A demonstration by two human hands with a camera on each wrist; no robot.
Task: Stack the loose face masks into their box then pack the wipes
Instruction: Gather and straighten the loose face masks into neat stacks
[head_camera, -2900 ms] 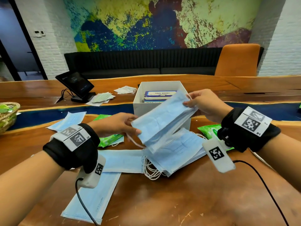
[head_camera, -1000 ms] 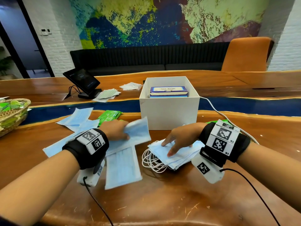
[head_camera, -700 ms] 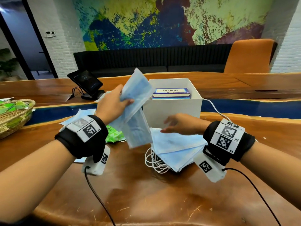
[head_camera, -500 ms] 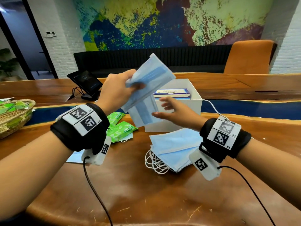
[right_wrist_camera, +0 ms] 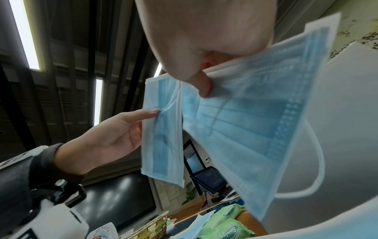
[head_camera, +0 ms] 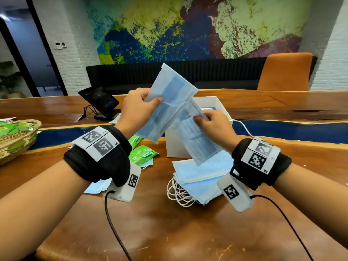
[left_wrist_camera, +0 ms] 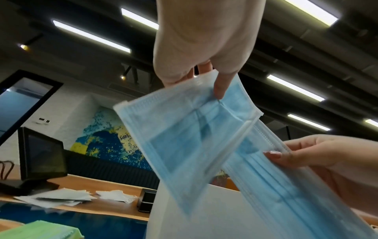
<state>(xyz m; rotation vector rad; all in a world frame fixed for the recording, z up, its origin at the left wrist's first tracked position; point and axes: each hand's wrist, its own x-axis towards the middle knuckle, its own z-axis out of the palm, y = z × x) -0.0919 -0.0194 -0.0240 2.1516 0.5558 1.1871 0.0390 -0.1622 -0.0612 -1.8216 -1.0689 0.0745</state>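
Note:
Raised in front of the white box (head_camera: 176, 146), my left hand (head_camera: 140, 108) pinches one blue face mask (head_camera: 170, 102) by its edge. My right hand (head_camera: 211, 123) pinches a second blue mask (head_camera: 197, 144) that hangs down and crosses under the first. In the left wrist view the left-hand mask (left_wrist_camera: 190, 134) overlaps the right-hand mask (left_wrist_camera: 286, 186). A stack of blue masks (head_camera: 197, 178) with white ear loops lies on the wooden table (head_camera: 169, 232) below. Green wipe packs (head_camera: 144, 153) lie left of the box. A mask box (head_camera: 207, 110) shows inside the white box.
A wicker basket (head_camera: 15, 140) with green packets stands at the far left. A tablet on a stand (head_camera: 99, 100) sits behind, with white packets beside it. More masks (head_camera: 98, 187) lie under my left wrist. An orange chair (head_camera: 284, 72) stands beyond the table.
My left hand picked up masks from the table and lifted them before the box. My right hand left the stack, rose, and now pinches the lower mask.

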